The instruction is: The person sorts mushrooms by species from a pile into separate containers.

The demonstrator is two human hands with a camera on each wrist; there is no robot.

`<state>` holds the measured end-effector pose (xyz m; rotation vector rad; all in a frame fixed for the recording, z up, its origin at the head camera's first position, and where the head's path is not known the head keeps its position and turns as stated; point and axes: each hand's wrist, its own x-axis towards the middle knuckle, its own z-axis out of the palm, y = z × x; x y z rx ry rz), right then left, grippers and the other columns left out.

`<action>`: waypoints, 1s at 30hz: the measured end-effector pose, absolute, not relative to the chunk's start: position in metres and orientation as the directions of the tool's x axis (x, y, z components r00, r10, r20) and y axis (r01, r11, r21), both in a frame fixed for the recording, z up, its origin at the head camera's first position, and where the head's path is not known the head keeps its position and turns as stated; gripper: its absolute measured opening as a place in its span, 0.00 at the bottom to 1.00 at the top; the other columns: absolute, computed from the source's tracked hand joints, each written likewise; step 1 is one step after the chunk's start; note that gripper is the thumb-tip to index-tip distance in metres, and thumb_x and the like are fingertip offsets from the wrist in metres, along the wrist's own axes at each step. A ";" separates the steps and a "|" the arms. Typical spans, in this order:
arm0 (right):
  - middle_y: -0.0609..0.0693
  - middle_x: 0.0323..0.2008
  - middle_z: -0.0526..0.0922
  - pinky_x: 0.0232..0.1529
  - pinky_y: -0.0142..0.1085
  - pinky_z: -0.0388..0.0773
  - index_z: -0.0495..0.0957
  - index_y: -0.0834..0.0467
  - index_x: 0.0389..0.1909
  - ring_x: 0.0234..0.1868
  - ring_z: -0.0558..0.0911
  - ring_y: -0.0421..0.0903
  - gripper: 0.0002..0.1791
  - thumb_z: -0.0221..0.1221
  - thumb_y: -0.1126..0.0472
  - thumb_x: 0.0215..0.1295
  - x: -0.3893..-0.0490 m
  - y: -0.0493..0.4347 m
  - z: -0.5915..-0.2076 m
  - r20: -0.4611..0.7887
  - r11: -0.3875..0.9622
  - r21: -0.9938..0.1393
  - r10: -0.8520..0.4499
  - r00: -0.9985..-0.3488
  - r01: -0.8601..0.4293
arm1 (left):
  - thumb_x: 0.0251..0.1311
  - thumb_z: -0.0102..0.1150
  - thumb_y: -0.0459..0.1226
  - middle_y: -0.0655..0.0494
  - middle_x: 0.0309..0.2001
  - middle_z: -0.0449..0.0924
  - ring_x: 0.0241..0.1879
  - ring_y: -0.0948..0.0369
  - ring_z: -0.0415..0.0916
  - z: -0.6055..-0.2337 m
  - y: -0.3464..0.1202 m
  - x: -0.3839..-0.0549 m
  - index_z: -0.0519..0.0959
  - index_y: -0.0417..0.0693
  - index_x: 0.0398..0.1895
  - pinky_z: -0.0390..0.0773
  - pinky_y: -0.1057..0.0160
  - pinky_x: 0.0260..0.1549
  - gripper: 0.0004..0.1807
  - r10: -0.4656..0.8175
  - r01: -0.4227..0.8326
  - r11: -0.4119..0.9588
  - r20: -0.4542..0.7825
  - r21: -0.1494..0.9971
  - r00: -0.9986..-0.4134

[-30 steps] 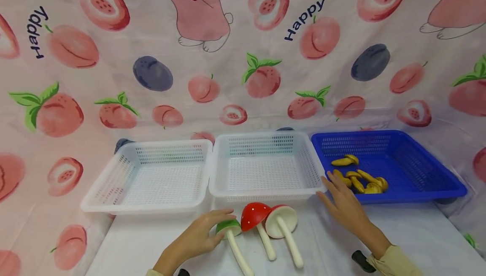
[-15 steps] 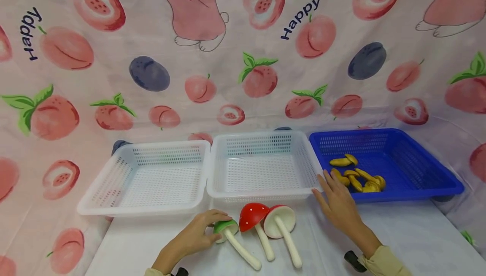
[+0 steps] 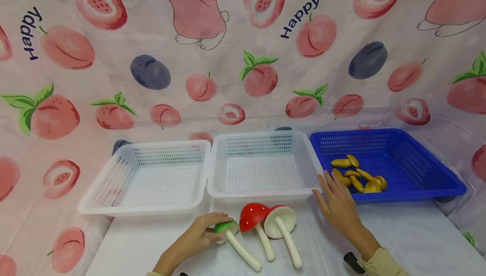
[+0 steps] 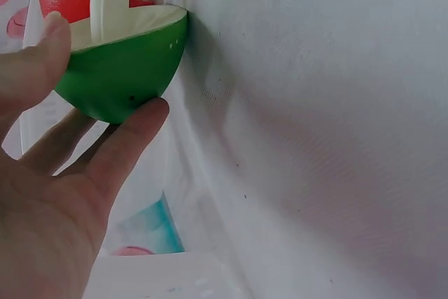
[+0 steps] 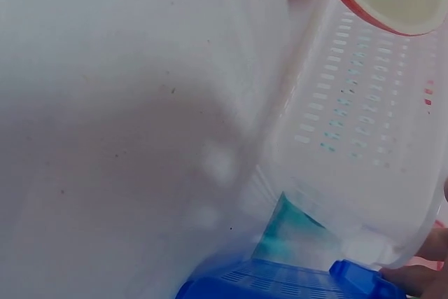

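My left hand [image 3: 193,237] pinches the green cap of a toy mushroom [image 3: 227,227], whose white stem points toward the front right. Up close in the left wrist view, the thumb lies at the rim of the green cap [image 4: 129,71] and fingers are against its underside. My right hand [image 3: 339,206] rests its extended fingers at the adjoining corners of the middle white basket [image 3: 262,193] and the blue basket [image 3: 410,196]. Only a few of its fingertips [image 5: 430,246] show in the right wrist view. Two red-capped toy mushrooms [image 3: 253,217] lie between the hands.
A second white basket [image 3: 144,209] stands to the left, its side against the middle one. Several yellow mushrooms [image 3: 353,181] lie in the blue basket's left part. White cloth [image 3: 130,246] covers the table; a fruit-patterned cloth [image 3: 235,73] hangs behind.
My left hand has taken hold of the green mushroom's cap, and its stem has swung to the right. The right hand stays at the basket corners; the head view shifted slightly.
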<state>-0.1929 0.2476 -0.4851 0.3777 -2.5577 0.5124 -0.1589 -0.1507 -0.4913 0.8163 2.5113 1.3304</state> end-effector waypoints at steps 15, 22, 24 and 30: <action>0.68 0.64 0.65 0.61 0.62 0.58 0.68 0.68 0.62 0.67 0.58 0.65 0.30 0.53 0.51 0.68 -0.194 0.248 -0.487 0.548 0.901 -0.249 -0.172 -0.819 -0.356 | 0.57 0.61 0.32 0.59 0.55 0.77 0.50 0.61 0.75 -0.478 -0.157 -0.150 0.77 0.55 0.57 0.80 0.66 0.41 0.23 0.482 0.373 0.439 0.136 0.817 -0.865; 0.68 0.64 0.65 0.62 0.62 0.57 0.68 0.68 0.63 0.68 0.58 0.65 0.30 0.52 0.50 0.69 -0.195 0.248 -0.489 0.543 0.900 -0.250 -0.174 -0.821 -0.356 | 0.57 0.62 0.33 0.59 0.54 0.78 0.49 0.61 0.76 -0.473 -0.160 -0.147 0.77 0.50 0.57 0.80 0.64 0.40 0.22 0.466 0.392 0.439 0.168 0.809 -0.868; 0.68 0.64 0.65 0.63 0.61 0.56 0.67 0.68 0.63 0.68 0.58 0.65 0.30 0.53 0.51 0.68 -0.195 0.248 -0.489 0.544 0.900 -0.250 -0.174 -0.821 -0.356 | 0.57 0.62 0.32 0.59 0.53 0.78 0.48 0.61 0.76 -0.470 -0.161 -0.146 0.77 0.52 0.57 0.80 0.64 0.40 0.23 0.463 0.399 0.437 0.179 0.806 -0.868; 0.68 0.64 0.64 0.63 0.61 0.56 0.67 0.68 0.63 0.68 0.58 0.64 0.30 0.56 0.54 0.66 -0.194 0.247 -0.490 0.546 0.902 -0.249 -0.170 -0.820 -0.352 | 0.57 0.62 0.33 0.61 0.54 0.78 0.47 0.63 0.76 -0.461 -0.167 -0.142 0.77 0.56 0.57 0.80 0.64 0.40 0.23 0.436 0.397 0.444 0.193 0.803 -0.879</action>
